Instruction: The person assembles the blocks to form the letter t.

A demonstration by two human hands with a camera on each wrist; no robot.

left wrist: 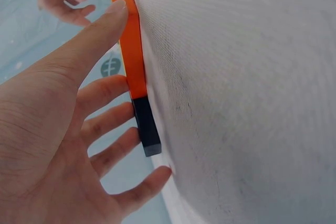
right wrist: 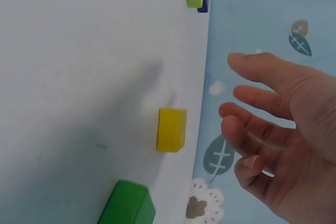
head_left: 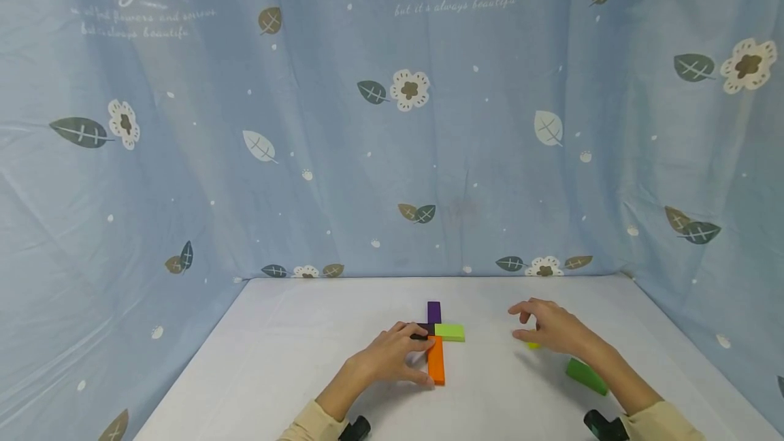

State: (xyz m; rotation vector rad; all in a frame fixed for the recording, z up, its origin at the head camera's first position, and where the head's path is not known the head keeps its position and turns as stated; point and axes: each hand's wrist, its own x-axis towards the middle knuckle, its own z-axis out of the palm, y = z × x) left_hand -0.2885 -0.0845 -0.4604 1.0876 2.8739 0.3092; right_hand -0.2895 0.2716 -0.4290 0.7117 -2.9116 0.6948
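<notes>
My left hand rests at the left side of a cross-like group of blocks on the white table. Its thumb tip touches the near end of the orange block. The other fingers spread along the orange block and the black block, without wrapping round either. A purple block and a lime green block complete the group at the back and right. Off to the right, my right hand hovers with loosely bent fingers and holds nothing. Close to it, a yellow block lies on the table.
A green block with slanted sides lies by the right forearm. The white table meets a blue patterned curtain at the back and sides. Dark wrist devices show at both cuffs.
</notes>
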